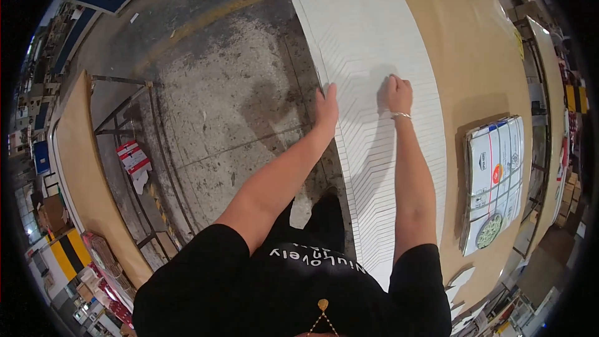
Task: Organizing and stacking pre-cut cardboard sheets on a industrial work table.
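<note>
White sheets (374, 56) under right hand (397, 93), left hand (327, 107) at edge
</note>
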